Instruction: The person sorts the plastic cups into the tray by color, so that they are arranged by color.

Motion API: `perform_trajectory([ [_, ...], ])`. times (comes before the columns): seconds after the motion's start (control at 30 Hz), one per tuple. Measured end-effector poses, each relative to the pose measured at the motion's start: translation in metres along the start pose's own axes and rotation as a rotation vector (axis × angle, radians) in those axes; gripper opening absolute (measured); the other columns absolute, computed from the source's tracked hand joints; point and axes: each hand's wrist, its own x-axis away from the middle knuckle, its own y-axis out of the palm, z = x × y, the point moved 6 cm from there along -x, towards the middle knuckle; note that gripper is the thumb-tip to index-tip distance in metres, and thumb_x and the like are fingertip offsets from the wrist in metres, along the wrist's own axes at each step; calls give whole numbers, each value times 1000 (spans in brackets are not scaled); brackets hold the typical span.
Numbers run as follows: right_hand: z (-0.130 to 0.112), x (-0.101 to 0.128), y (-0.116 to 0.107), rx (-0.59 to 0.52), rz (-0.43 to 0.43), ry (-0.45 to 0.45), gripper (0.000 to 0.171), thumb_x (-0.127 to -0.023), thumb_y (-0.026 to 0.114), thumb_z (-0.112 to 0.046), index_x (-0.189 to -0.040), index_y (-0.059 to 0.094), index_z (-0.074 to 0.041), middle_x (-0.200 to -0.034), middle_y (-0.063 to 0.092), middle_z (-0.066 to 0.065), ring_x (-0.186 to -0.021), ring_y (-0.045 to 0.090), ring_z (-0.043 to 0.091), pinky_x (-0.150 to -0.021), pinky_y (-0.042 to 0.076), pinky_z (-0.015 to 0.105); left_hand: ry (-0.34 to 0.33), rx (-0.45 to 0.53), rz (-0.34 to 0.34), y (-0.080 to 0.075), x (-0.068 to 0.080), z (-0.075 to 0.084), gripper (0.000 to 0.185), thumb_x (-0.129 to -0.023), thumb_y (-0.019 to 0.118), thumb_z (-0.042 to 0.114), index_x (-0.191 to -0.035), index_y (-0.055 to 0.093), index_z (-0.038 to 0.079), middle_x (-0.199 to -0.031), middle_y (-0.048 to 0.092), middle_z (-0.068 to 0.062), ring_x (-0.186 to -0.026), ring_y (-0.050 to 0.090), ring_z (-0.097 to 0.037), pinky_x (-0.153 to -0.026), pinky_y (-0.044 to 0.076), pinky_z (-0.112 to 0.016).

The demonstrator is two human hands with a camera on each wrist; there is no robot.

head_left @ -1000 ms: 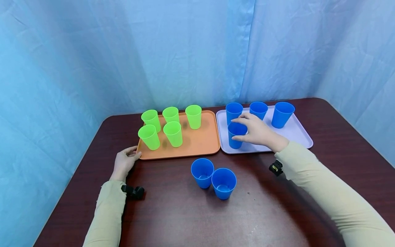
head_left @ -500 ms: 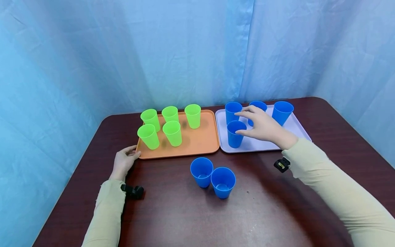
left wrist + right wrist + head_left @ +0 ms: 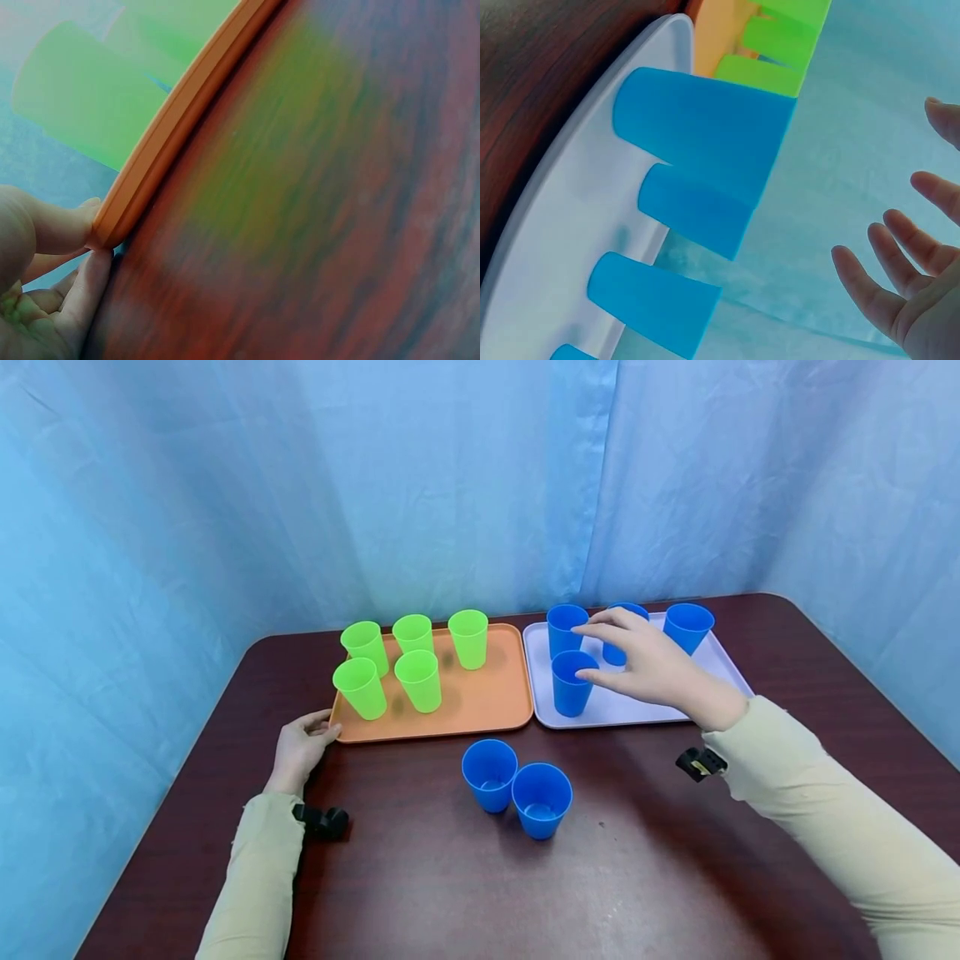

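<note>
My right hand (image 3: 600, 653) hovers open over the white tray (image 3: 637, 713), fingers spread, just right of the front blue cup (image 3: 570, 687) and holding nothing. Three more blue cups stand at the tray's back; the middle one (image 3: 617, 653) is partly hidden by the hand. In the right wrist view the spread fingers (image 3: 877, 292) are well clear of the blue cups (image 3: 705, 120). My left hand (image 3: 303, 747) lies on the table, thumb and finger touching the orange tray's near-left corner (image 3: 112, 217). Several green cups (image 3: 418, 680) stand on the orange tray (image 3: 480, 703).
Two blue cups (image 3: 490, 774) (image 3: 541, 799) stand side by side, touching, on the dark wood table (image 3: 420, 877) in front of the trays. Blue curtains close off the back and both sides. The trays sit edge to edge.
My right hand has let go of the front blue cup on the white tray and lifted up and to the right, fingers spreading. The left hand has stayed at the orange tray's corner.
</note>
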Motion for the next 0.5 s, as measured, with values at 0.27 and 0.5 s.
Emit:
perform_trajectory([
  [0.27,-22,8,-3,-16,35,-145,55,-79,77,-18,-128,57,-3,-124,54,16,-114,51,32,-86,50,50,-6,-3,5,0,-1,-1,46,-94,58,17,-138,49,2,-122,54,-18,-111,55,-28,-80,43,-24],
  [0.5,-40,17,4,-27,21,-200,57,-78,78,-21,-128,57,-5,-123,54,13,-113,51,29,-86,50,46,4,-7,-5,-1,1,-2,47,-95,57,18,-138,48,2,-122,53,-18,-111,55,-28,-81,44,-26],
])
